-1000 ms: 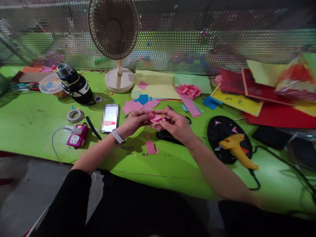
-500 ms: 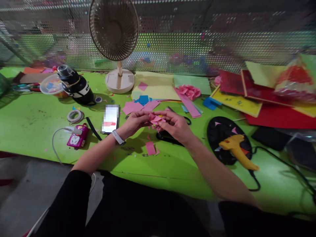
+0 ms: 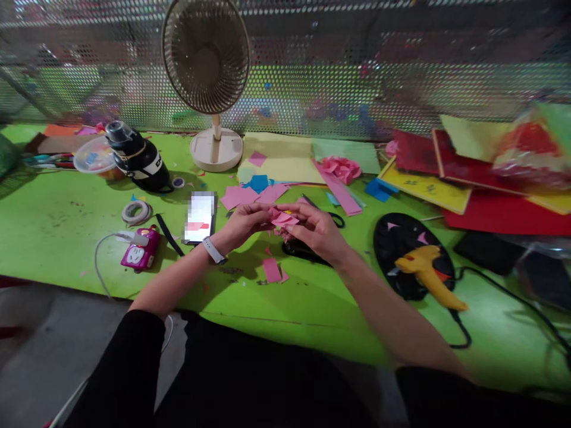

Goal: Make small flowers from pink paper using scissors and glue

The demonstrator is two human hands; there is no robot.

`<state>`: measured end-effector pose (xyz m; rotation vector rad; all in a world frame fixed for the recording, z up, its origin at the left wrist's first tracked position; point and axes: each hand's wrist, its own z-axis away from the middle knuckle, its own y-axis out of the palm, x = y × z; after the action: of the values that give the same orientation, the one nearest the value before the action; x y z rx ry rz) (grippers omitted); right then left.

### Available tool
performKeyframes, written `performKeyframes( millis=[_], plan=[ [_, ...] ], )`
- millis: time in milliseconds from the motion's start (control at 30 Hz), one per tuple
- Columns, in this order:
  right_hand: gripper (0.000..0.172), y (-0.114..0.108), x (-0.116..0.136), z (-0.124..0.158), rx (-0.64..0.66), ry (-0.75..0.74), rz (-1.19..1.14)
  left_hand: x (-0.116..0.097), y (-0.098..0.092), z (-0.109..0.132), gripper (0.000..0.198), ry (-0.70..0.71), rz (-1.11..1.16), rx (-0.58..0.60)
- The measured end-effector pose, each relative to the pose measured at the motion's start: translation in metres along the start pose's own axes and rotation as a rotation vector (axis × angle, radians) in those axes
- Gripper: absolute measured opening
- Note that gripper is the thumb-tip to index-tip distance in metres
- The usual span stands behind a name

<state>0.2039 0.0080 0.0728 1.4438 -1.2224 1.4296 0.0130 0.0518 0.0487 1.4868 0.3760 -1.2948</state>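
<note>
Between my two hands is a small pink paper flower (image 3: 284, 219) with folded petals, held above the table. My left hand (image 3: 250, 221), with a pale watch strap at the wrist, pinches its left side. The fingers of my right hand (image 3: 316, 229) close on its right side. Below lie a pink paper piece (image 3: 271, 270) and small scraps. Partly hidden beneath my right hand is a black object (image 3: 303, 249), and a scissors handle (image 3: 337, 220) shows beside it. Behind my hands are pink paper pieces (image 3: 241, 197) and a finished-looking pink paper flower (image 3: 341, 170).
A yellow glue gun (image 3: 422, 264) rests on a black pad (image 3: 388, 255) at right. Coloured sheets (image 3: 504, 208) pile up behind it. A fan (image 3: 214, 151), black bottle (image 3: 141, 161), phone (image 3: 200, 217), tape roll (image 3: 136, 212) and purple power strip (image 3: 141, 249) stand or lie leftward.
The petals of the pink paper flower sit slightly differently between my fingers, with a flatter petal facing up. Both hands stay nearly in place; the view has shifted a little.
</note>
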Motion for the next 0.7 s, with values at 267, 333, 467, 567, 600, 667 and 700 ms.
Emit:
performKeyframes(
  millis=[267,333,467,567,600,667,700],
  plan=[
    [0.038,0.0003,-0.0032,-0.0016,-0.017,0.010,-0.030,0.0027,-0.0019,-0.0003,0.020,0.020,-0.028,0.023],
    [0.038,0.0004,-0.0029,-0.0018,-0.021,0.005,-0.012,0.0023,-0.0014,-0.0001,0.021,0.014,-0.014,0.023],
    [0.037,0.0008,-0.0028,-0.0025,-0.022,-0.007,0.009,0.0021,-0.0004,0.0002,0.021,0.013,-0.002,0.014],
    [0.037,0.0015,-0.0046,-0.0029,-0.032,-0.003,0.013,0.0031,-0.0011,-0.0003,0.017,0.017,-0.025,0.009],
    [0.037,0.0018,-0.0056,-0.0028,-0.038,0.000,0.016,0.0035,-0.0015,-0.0005,0.016,0.023,-0.038,0.007],
    [0.037,0.0017,-0.0082,-0.0026,-0.074,-0.002,0.037,0.0042,-0.0025,-0.0009,0.014,0.038,-0.056,0.000],
    [0.036,0.0014,-0.0097,-0.0025,-0.106,-0.011,0.058,0.0045,-0.0029,-0.0011,0.015,0.044,-0.059,-0.006]
  ],
)
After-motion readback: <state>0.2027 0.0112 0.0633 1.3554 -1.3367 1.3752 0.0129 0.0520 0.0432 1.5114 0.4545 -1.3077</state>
